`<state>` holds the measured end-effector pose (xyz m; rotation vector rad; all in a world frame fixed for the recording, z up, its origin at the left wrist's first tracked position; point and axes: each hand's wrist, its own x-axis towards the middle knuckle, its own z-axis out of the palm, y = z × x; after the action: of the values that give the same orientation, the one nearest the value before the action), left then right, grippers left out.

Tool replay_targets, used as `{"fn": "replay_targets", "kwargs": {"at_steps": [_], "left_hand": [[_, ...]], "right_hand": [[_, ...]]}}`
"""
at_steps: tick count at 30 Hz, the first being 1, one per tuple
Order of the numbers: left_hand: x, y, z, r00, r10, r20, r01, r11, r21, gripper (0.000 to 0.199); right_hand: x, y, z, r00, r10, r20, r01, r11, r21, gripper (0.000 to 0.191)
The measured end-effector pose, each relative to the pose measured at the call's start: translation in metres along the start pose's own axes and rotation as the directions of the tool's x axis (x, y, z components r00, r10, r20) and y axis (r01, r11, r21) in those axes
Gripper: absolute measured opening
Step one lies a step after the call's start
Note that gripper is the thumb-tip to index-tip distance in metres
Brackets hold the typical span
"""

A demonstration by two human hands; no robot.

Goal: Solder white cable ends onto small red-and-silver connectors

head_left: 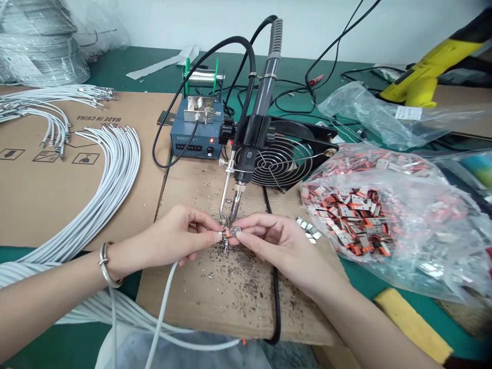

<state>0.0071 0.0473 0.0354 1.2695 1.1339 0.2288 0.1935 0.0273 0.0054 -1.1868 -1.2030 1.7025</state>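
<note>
My left hand (192, 233) pinches the end of a white cable (166, 294), whose length hangs down toward the front edge. Between thumb and fingers, my right hand (269, 238) grips a small USB connector (232, 232) with a metal shell and an orange part. Cable end and connector meet right under the tip of a soldering iron (237, 197) clamped in a stand. A thin metal solder feed tube (226, 192) comes down beside the iron's tip. The exact contact at the joint is too small to make out.
A blue solder feeder (196, 141) with a solder spool (203, 77) stands behind, beside a black fan (284, 161). Bundled white cables (119, 169) lie left. At right are a bag of orange connectors (357, 215), loose metal shells (308, 229) and a yellow sponge (413, 325).
</note>
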Motion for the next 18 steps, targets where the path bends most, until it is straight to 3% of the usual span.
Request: {"fn": "replay_targets", "kwargs": {"at_steps": [7, 12, 18], "left_hand": [[0.002, -0.012, -0.002, 0.997, 0.074, 0.03, -0.074, 0.997, 0.0, 0.016], [-0.001, -0.014, -0.001, 0.983, 0.175, -0.046, -0.172, 0.983, 0.072, 0.015], [0.0, -0.016, -0.002, 0.957, 0.283, -0.061, -0.272, 0.952, 0.144, 0.017]], "right_hand": [[0.001, -0.001, 0.002, 1.0, -0.016, -0.013, 0.015, 0.998, -0.061, 0.012], [0.001, -0.002, 0.001, 1.0, -0.026, -0.006, 0.025, 0.995, -0.096, 0.012], [0.0, -0.001, 0.0, 0.999, -0.046, 0.005, 0.046, 0.99, -0.135, 0.014]]}}
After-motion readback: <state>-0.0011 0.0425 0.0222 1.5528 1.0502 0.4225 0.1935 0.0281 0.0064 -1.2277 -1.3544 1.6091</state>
